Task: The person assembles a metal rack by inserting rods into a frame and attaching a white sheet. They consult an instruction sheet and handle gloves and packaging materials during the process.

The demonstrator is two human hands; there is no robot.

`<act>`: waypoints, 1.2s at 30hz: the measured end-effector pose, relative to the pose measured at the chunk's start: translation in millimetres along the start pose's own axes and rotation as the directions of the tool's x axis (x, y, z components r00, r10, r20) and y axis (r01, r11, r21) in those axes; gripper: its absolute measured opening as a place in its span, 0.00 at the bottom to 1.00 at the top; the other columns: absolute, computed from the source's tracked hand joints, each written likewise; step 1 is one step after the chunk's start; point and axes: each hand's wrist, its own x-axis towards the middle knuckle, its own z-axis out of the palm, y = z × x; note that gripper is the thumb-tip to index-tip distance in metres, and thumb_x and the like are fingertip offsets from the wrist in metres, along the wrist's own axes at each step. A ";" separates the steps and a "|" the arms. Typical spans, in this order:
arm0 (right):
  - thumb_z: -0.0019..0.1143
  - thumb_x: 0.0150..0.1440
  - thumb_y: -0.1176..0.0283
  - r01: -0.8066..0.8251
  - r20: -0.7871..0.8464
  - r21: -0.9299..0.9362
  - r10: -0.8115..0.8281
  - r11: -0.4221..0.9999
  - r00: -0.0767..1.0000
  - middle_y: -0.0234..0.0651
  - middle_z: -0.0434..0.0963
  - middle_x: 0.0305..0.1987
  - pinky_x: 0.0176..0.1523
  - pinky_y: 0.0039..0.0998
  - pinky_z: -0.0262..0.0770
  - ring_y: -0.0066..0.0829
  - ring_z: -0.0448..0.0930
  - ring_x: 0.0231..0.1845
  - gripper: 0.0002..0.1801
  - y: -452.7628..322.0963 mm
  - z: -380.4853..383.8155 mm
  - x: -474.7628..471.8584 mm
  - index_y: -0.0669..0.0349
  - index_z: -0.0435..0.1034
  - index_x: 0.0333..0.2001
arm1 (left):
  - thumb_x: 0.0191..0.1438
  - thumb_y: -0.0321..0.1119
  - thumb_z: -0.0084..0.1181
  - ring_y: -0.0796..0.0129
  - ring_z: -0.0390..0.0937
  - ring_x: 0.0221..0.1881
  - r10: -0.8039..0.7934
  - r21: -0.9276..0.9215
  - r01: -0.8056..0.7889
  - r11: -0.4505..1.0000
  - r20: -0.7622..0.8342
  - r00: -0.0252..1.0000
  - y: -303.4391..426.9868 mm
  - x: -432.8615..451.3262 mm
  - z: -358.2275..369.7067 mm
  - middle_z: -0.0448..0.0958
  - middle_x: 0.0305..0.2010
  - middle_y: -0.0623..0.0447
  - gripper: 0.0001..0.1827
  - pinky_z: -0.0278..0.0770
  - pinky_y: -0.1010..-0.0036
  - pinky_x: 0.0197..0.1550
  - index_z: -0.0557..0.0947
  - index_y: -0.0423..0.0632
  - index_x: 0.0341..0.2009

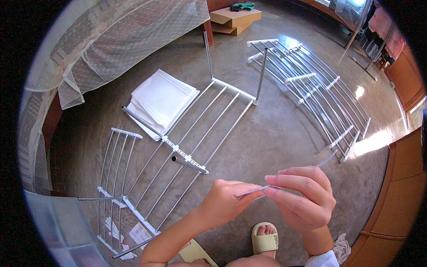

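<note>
My left hand [225, 200] and my right hand [305, 197] meet low in front of me. Both pinch a thin, clear plastic piece [251, 191] between thumb and fingers; its full shape is hidden. A translucent strip [327, 159] shows behind the right fingers, and whether it is the same piece I cannot tell. Beyond my left hand lies a rack tier of metal tubes [200, 115] joined by white perforated plastic crossbars [180, 152]. Metal posts [262, 75] stick up from its crossbars. Neither hand touches the rack.
A stack of white sheets [163, 100] lies by the rack. More tube tiers rest at the right [308, 83] and left [116, 167]. White gloves [114, 229] and paper [139, 234] are lower left. Cardboard [237, 18] sits at the back, and a crumpled cloth [342, 248] lower right.
</note>
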 end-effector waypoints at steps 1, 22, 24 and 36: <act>0.56 0.31 0.75 -0.008 0.001 0.028 0.008 1.000 1.000 0.31 0.75 0.32 0.27 0.20 0.67 0.27 0.73 0.27 0.13 0.0 0.5 0.1 0.58 0.72 0.27 | 0.41 0.28 0.57 0.59 0.74 0.22 0.009 0.010 -0.009 1.000 0.002 1.000 -2.2 -1.4 -0.1 0.75 0.22 0.46 0.08 0.71 0.74 0.22 0.78 0.43 0.29; 0.56 0.37 0.71 -0.152 0.380 -0.103 0.180 0.983 0.907 0.30 0.61 0.19 0.22 0.25 0.62 0.27 0.65 0.20 0.08 -6.6 -21.1 26.5 0.57 0.64 0.17 | 0.41 0.27 0.52 0.54 0.73 0.30 -0.042 0.130 0.020 0.991 0.167 0.985 -1.4 -3.0 0.4 0.74 0.30 0.46 0.12 0.72 0.70 0.30 0.75 0.42 0.34; 0.54 0.38 0.71 -0.172 0.447 -0.068 0.184 0.983 0.875 0.31 0.63 0.18 0.20 0.27 0.64 0.28 0.68 0.18 0.07 -9.2 -19.8 30.3 0.57 0.63 0.17 | 0.41 0.27 0.53 0.53 0.73 0.30 -0.005 0.074 -0.003 0.997 0.107 0.994 -1.8 -3.8 0.0 0.74 0.31 0.45 0.13 0.72 0.69 0.30 0.75 0.42 0.36; 0.50 0.47 0.69 -0.492 0.510 0.086 0.386 0.866 0.768 0.37 0.69 0.15 0.18 0.30 0.65 0.37 0.71 0.15 0.06 2.7 -30.4 36.4 0.58 0.64 0.26 | 0.52 0.41 0.47 0.70 0.68 0.47 -0.135 -0.615 0.306 0.727 0.308 0.942 7.9 1.3 -17.6 0.70 0.47 0.49 0.24 0.63 0.77 0.47 0.66 0.40 0.50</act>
